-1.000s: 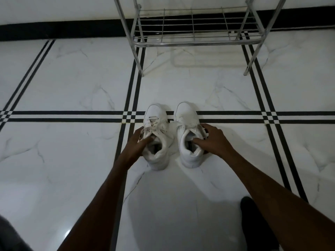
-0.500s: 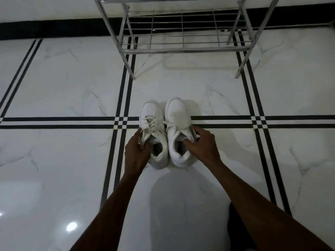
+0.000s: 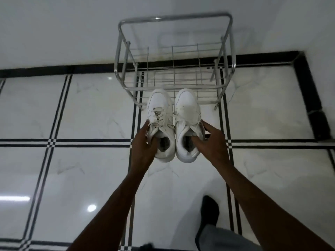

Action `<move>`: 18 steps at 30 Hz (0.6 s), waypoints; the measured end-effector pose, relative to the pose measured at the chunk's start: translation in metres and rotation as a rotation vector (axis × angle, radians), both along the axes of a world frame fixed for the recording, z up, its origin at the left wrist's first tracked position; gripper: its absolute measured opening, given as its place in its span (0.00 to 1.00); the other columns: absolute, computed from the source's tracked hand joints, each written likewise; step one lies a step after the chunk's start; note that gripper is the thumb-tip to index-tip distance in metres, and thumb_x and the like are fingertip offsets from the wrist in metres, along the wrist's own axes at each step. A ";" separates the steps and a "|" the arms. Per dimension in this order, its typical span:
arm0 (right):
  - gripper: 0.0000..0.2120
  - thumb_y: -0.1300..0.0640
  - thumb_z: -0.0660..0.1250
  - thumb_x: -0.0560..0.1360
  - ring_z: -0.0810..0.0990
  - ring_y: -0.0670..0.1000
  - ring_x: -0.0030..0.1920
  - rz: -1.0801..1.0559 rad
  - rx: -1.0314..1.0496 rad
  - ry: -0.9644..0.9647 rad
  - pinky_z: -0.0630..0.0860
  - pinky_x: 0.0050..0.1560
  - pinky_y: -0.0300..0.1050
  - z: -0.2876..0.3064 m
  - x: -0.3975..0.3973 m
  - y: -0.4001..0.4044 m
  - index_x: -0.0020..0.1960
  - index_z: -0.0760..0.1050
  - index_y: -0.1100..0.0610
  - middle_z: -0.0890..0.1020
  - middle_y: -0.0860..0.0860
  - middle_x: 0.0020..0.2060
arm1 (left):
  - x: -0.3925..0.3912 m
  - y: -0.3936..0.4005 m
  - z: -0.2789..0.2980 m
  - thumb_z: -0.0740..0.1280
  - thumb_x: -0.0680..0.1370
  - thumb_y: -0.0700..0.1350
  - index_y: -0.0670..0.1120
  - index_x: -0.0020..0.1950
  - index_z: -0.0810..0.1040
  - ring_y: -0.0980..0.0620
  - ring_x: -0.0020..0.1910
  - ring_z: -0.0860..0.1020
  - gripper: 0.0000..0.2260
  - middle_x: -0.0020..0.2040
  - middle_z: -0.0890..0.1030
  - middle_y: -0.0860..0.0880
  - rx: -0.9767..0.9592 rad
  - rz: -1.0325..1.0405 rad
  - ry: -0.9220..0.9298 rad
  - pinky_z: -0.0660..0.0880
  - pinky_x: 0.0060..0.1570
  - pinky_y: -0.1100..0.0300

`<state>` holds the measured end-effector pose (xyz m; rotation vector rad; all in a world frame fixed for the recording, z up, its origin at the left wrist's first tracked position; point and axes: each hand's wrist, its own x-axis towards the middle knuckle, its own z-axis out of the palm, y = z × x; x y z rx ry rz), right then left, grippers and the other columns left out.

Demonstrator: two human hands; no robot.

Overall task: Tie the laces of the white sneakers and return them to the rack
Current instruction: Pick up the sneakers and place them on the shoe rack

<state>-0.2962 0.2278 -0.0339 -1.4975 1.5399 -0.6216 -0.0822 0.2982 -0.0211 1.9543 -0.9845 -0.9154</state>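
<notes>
Two white sneakers hang side by side in the air, toes pointing away from me, their laces tied. My left hand grips the left sneaker at its collar, fingers inside the opening. My right hand holds the right sneaker the same way. The toes overlap the front rail of the metal shoe rack, which stands against the white wall with both wire shelves bare.
White marble floor with black stripe lines spreads all around. A black skirting band runs along the wall. My dark-socked foot and grey trouser leg show at the bottom right.
Both hands have lifted the sneakers off the floor and carried them forward to the rack. The view has risen and now looks down on the whole rack.
</notes>
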 end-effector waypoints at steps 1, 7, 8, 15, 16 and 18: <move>0.30 0.54 0.73 0.67 0.85 0.51 0.42 -0.001 -0.004 0.006 0.84 0.45 0.52 0.024 -0.005 -0.010 0.69 0.75 0.47 0.87 0.49 0.45 | -0.003 -0.012 0.024 0.64 0.72 0.47 0.52 0.76 0.71 0.56 0.68 0.77 0.30 0.70 0.79 0.53 -0.003 -0.008 0.010 0.76 0.67 0.52; 0.29 0.57 0.75 0.70 0.84 0.50 0.50 -0.029 -0.049 0.010 0.79 0.52 0.42 0.106 -0.013 -0.078 0.70 0.74 0.53 0.85 0.52 0.55 | -0.011 -0.085 0.095 0.65 0.71 0.48 0.50 0.76 0.70 0.53 0.69 0.77 0.32 0.71 0.78 0.51 -0.054 -0.022 0.005 0.75 0.68 0.49; 0.29 0.57 0.75 0.70 0.82 0.47 0.50 -0.020 -0.053 0.010 0.78 0.52 0.40 0.111 -0.010 -0.090 0.70 0.74 0.53 0.85 0.51 0.56 | -0.009 -0.098 0.097 0.65 0.72 0.48 0.50 0.76 0.71 0.53 0.69 0.77 0.31 0.70 0.78 0.50 -0.062 -0.031 0.001 0.76 0.68 0.48; 0.28 0.57 0.74 0.71 0.84 0.51 0.49 0.008 0.023 0.004 0.83 0.52 0.53 0.102 0.024 -0.190 0.70 0.74 0.52 0.85 0.54 0.53 | 0.027 -0.195 0.073 0.69 0.77 0.38 0.45 0.77 0.70 0.49 0.67 0.78 0.27 0.70 0.79 0.46 -0.035 -0.040 -0.027 0.73 0.57 0.73; 0.28 0.58 0.73 0.71 0.84 0.51 0.51 0.020 0.027 -0.001 0.82 0.53 0.52 0.097 0.032 -0.205 0.70 0.74 0.53 0.85 0.54 0.54 | 0.035 -0.209 0.066 0.69 0.78 0.36 0.45 0.77 0.70 0.48 0.66 0.79 0.27 0.69 0.79 0.45 -0.025 -0.040 -0.021 0.74 0.53 0.76; 0.28 0.58 0.73 0.71 0.83 0.52 0.53 0.026 0.043 0.012 0.82 0.54 0.52 0.084 0.049 -0.236 0.71 0.73 0.56 0.84 0.55 0.57 | 0.051 -0.237 0.047 0.69 0.79 0.38 0.45 0.77 0.70 0.48 0.62 0.81 0.26 0.68 0.80 0.46 -0.006 -0.051 -0.008 0.74 0.47 0.79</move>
